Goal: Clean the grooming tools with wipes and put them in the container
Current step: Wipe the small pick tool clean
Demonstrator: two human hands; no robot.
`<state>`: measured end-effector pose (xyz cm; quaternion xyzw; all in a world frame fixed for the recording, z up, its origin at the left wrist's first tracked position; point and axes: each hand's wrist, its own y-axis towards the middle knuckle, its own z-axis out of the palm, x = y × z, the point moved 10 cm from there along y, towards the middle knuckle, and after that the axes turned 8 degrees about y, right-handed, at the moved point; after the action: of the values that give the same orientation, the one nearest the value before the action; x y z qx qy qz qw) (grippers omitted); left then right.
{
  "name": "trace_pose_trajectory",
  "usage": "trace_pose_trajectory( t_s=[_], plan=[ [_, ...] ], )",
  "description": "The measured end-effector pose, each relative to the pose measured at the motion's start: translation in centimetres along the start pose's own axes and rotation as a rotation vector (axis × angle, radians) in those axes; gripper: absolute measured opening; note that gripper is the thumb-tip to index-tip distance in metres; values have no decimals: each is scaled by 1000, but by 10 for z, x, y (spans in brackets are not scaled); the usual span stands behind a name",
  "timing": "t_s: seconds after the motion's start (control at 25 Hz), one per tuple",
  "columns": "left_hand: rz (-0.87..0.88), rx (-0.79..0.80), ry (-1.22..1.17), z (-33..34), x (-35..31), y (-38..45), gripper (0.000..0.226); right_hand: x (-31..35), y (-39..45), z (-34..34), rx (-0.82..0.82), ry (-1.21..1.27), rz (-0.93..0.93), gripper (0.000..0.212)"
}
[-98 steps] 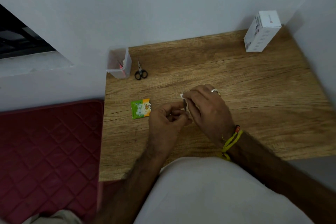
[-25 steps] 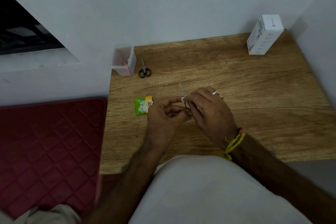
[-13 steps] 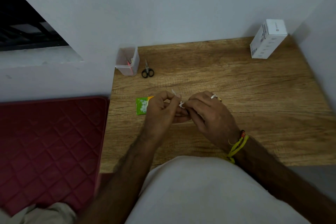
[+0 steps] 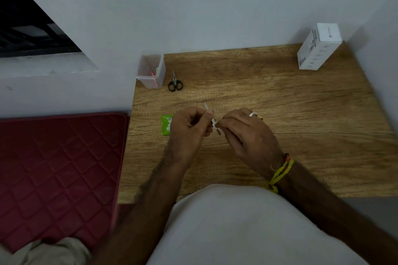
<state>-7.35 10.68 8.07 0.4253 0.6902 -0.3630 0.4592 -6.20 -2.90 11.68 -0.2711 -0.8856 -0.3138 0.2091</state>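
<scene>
Fingers (image 4: 207, 116) pinch tool (image 4: 212, 119) — container (image 4: 151, 70) holds tools.

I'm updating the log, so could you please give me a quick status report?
Left hand pinches slim tool; right hand pinches wipe round it. Scissors untouched beside container. Nothing in the way.

White wall (image 4: 215, 6), wooden table (image 4: 280, 114), red mat (image 4: 60, 157)

Single head-worn view, looking forward and down, close over the wooden table (image 4: 280, 114), wall behind
</scene>
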Motion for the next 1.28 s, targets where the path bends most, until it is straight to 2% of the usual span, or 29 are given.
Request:
trace_pose_trajectory(
  t_s=[0.16, 0.52, 0.84, 0.92, 1.04, 1.12, 1.28],
  plan=[
    [3, -11, 6, -1, 0, 2, 22, 2, -2, 5, 43, -19, -30, 16],
    [-28, -69, -12, -9, 6, 5, 23, 9, -2, 3, 27, -19, -89, 16],
    [-41, -115, -45, -14, 9, 6, 22, 11, 0, 6, 51, -19, -72, 17],
    [-75, -168, -83, -20, 14, 6, 20, 5, 0, 0, 6, 43, 1, 15],
    [-94, -253, -138, -26, 15, 2, 19, -16, -1, -11, -118, 349, 229, 13],
    [-82, -287, -151, -25, 12, -1, 18, -22, 1, -3, -113, 494, 358, 16],
    [-95, -255, -185, -15, 13, -6, 18, -34, 0, 8, -157, 656, 544, 11]
  ],
)
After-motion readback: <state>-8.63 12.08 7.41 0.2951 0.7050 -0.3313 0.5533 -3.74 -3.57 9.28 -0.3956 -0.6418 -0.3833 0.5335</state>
